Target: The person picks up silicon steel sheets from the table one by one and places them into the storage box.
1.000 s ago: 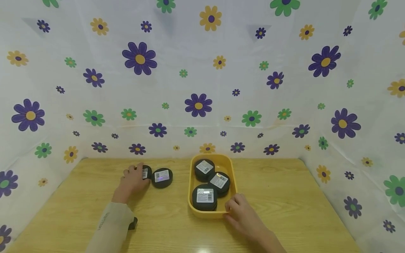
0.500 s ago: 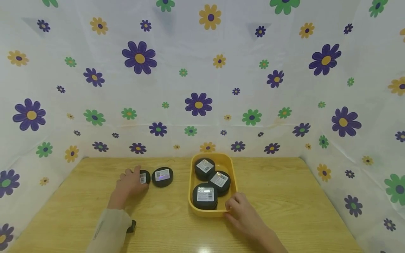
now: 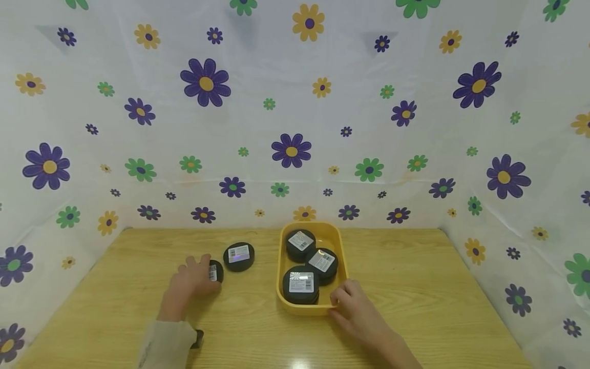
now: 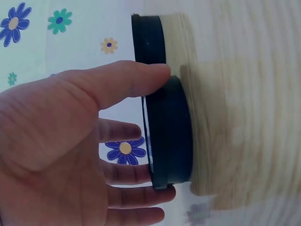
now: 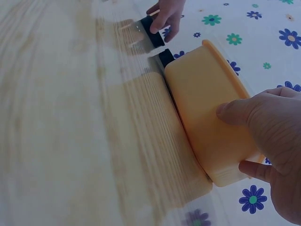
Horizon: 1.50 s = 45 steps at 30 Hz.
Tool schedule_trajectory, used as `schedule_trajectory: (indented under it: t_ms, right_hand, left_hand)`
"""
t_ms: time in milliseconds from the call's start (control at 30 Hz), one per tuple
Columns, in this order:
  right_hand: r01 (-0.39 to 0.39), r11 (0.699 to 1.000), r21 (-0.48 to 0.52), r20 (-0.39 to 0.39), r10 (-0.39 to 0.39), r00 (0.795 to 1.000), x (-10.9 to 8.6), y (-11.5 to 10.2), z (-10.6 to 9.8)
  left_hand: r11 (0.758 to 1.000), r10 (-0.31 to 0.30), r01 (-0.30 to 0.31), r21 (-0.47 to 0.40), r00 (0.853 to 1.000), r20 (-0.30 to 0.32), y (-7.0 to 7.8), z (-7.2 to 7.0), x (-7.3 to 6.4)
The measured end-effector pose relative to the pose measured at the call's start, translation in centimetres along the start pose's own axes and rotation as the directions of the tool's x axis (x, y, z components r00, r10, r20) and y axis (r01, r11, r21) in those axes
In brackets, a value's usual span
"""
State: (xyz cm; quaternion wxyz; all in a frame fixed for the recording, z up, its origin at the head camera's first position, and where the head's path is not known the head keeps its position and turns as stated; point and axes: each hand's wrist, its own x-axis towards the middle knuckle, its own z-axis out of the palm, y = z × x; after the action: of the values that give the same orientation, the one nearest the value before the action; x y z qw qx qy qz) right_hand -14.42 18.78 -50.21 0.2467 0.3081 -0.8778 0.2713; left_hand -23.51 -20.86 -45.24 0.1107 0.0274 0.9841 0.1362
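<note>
My left hand (image 3: pixel 191 282) grips a round black container (image 3: pixel 215 273) with a white barcode label, at the left of the table. In the left wrist view, its thumb and fingers lie across opposite edges of that same container (image 4: pixel 169 136), which seems close to the wood. Just behind and to the right sits another labelled black container (image 3: pixel 238 257), apart from the held one. With my right hand (image 3: pixel 359 312) I hold the near right corner of a yellow tray (image 3: pixel 304 309). The right wrist view has that thumb on the tray's outer wall (image 5: pixel 202 89).
Inside the tray are several black labelled containers (image 3: pixel 300 287), some stacked. The wooden table (image 3: pixel 415 277) extends on both sides of it. A white cloth (image 3: pixel 258 128) printed with flowers stands behind the table and along both sides.
My left hand has drawn its black container toward me, widening the gap to the other one. My right hand stays at the tray's corner, and the tray's contents look the same.
</note>
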Motion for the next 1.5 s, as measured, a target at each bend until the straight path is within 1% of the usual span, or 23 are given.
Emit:
schedule_trajectory:
  t_ms: [167,300,467,767,900,1000,1133,1267,1400,1500]
  right_hand:
    - [-0.009,1.000,0.007,0.002,0.009,1.000,0.0,-0.1,-0.1]
    - [-0.015,1.000,0.006,0.010,0.015,1.000,0.1,-0.1,-0.2]
    - [0.009,1.000,0.001,-0.006,-0.009,1.000,0.2,-0.1,-0.2]
    - [0.013,1.000,-0.005,-0.001,-0.013,1.000,0.2,-0.2,-0.1]
    - [0.017,1.000,-0.005,-0.005,-0.017,1.000,0.2,-0.2,-0.1]
    - [0.018,1.000,-0.005,-0.008,-0.018,1.000,0.2,-0.2,-0.2]
    - [0.026,1.000,-0.006,-0.007,-0.026,1.000,0.2,0.0,-0.2]
    - [0.030,1.000,-0.004,-0.005,-0.030,1.000,0.2,0.1,-0.2]
    - [0.030,1.000,-0.003,-0.006,-0.030,1.000,0.2,0.1,-0.2]
    - [0.041,0.999,-0.002,-0.016,-0.041,0.999,0.3,0.2,-0.2]
  left_hand:
    - [1.000,0.000,0.000,-0.004,1.000,0.014,1.1,-0.1,-0.8]
    - [1.000,0.007,-0.008,0.023,1.000,0.021,1.6,0.1,-1.4]
    - [0.999,0.018,-0.019,0.047,1.000,0.020,2.2,0.5,-1.9]
    - [0.999,0.018,-0.017,0.047,1.000,-0.014,3.1,1.3,-2.8]
    - [0.999,0.008,-0.007,0.047,1.000,-0.023,3.5,1.3,-3.1]
    - [0.999,0.012,-0.010,0.047,1.000,-0.029,3.6,1.3,-3.2]
    - [0.998,0.034,-0.031,0.060,0.998,-0.051,3.7,1.5,-2.9]
    - [0.996,0.056,-0.050,0.071,0.995,-0.086,3.9,1.7,-2.5]
    - [0.995,0.078,-0.069,0.078,0.989,-0.124,4.4,1.0,-2.4]
    - [0.993,0.097,-0.084,0.079,0.981,-0.166,5.1,0.3,-2.3]
